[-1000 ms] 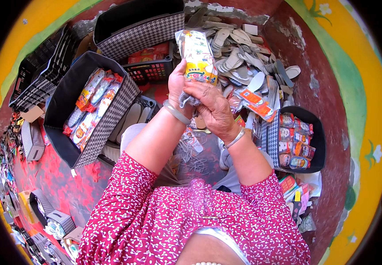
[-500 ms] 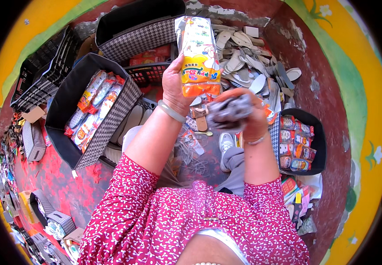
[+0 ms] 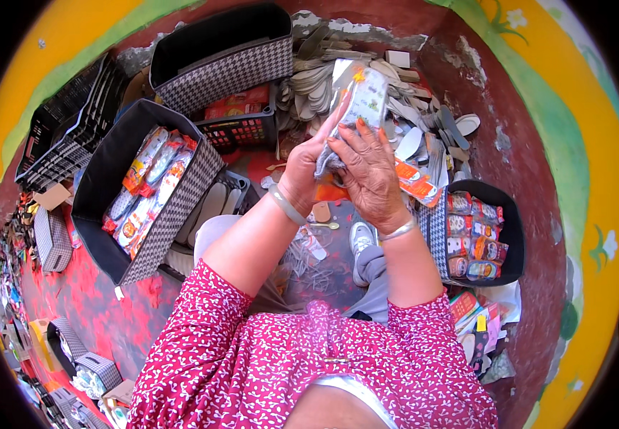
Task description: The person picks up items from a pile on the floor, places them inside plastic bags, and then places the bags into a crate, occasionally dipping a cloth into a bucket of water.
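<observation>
Raised in front of me is a clear plastic packet [image 3: 365, 89] with a printed, mostly white and orange face. Fingers of my left hand [image 3: 301, 168] wrap its left side. Across its lower front lies my right hand [image 3: 369, 175], fingers stretched out and slightly apart, flat against the plastic. A grey bundle of soft-looking stuff [image 3: 326, 161] shows between the two hands at the packet's lower end; whether it is inside the packet is hidden. An orange patch [image 3: 329, 191] shows just below the hands, partly covered.
A black-lined houndstooth bin [image 3: 138, 257] with several packets stands at left. Another [image 3: 220, 75] sits behind it, above a dark crate [image 3: 234, 131]. Pale insoles [image 3: 316, 89] pile up at the back. On the right is a smaller bin [image 3: 434, 236] of packets. Clear strips [image 3: 309, 261] litter the floor.
My right hand has come up and left from lower right, bringing the grey bundle against the packet. The packet has tilted and shifted right, and both hands now meet on it.
</observation>
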The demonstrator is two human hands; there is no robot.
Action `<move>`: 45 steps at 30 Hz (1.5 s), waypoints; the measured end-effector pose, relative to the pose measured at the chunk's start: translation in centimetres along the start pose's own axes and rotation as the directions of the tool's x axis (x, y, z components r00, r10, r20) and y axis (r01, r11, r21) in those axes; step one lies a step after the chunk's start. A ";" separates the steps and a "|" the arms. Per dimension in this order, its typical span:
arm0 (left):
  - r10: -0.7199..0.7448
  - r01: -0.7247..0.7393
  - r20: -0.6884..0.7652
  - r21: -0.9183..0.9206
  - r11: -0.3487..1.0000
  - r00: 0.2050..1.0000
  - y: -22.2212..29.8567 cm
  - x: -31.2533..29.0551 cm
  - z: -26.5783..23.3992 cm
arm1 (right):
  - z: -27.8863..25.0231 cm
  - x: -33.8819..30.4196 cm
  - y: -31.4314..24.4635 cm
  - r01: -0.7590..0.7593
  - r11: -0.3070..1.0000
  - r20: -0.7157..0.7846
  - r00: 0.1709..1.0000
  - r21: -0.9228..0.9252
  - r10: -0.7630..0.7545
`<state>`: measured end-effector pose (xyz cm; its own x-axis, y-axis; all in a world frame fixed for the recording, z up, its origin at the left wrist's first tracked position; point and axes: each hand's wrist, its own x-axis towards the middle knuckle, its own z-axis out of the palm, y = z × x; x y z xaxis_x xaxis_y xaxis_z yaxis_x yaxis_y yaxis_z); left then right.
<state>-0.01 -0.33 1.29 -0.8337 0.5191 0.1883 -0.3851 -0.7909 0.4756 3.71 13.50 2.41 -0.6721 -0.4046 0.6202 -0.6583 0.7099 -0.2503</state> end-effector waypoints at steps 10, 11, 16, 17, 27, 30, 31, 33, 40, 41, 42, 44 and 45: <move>-0.207 0.207 -0.007 0.067 0.976 0.978 -1.5 -1.1 1.3 | -1.0 0.3 2.6 -0.119 0.990 -0.319 0.938 0.082 0.139; -0.202 0.202 0.015 0.022 0.979 0.979 -1.4 -1.1 1.0 | -1.2 0.4 2.3 -0.099 0.990 -0.319 0.939 0.102 0.127; -0.183 0.182 -0.061 -0.019 0.983 0.981 -0.7 -1.7 0.0 | 0.1 0.0 0.0 0.024 0.982 -0.165 0.986 0.187 0.007; -0.196 0.196 -0.047 -0.007 0.981 0.979 -0.5 -1.8 -0.2 | 0.1 0.0 0.1 0.035 0.981 -0.165 0.986 0.189 -0.004; -0.397 0.342 0.073 0.383 0.858 0.915 -1.4 -1.0 -1.8 | -1.4 0.4 1.1 0.029 0.999 -0.225 0.974 -0.026 -0.034; -0.326 0.213 0.086 0.598 0.772 0.941 -1.4 -1.7 0.2 | -1.7 0.3 1.6 -0.057 0.998 -0.324 0.945 -0.013 0.050; -0.253 0.102 0.144 0.649 0.754 0.957 -1.5 -1.7 0.6 | -1.8 0.3 1.7 -0.083 0.996 -0.343 0.935 0.027 0.087; -0.376 0.263 0.116 0.529 0.807 0.919 -0.8 -1.7 1.2 | -2.0 0.4 2.0 -0.129 0.986 -0.374 0.913 0.108 0.161; -0.346 0.298 0.136 0.284 0.911 0.928 -0.8 -1.5 1.2 | -2.3 -0.9 4.5 -0.378 0.790 -0.261 0.799 0.482 0.541; -0.336 0.295 0.148 0.243 0.924 0.930 -0.6 -1.5 1.3 | -2.2 -1.0 4.8 -0.392 0.750 -0.241 0.779 0.533 0.578; -0.294 0.272 0.105 0.186 0.944 0.950 -0.4 -1.5 2.0 | -2.4 -1.0 4.9 -0.391 0.752 -0.241 0.781 0.532 0.576; -0.228 0.213 0.137 0.111 0.971 0.964 -0.1 -1.4 1.6 | -2.1 -1.0 4.7 -0.392 0.769 -0.266 0.777 0.504 0.571; -0.193 0.184 0.152 0.072 0.980 0.969 0.0 -1.2 1.4 | -1.9 -1.0 4.6 -0.393 0.778 -0.279 0.775 0.490 0.567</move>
<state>1.57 -0.55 2.30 -0.6734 0.7055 0.2212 -0.5025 -0.6562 0.5629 1.99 18.30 2.09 -0.7996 0.2501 0.5459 -0.4140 0.4289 -0.8029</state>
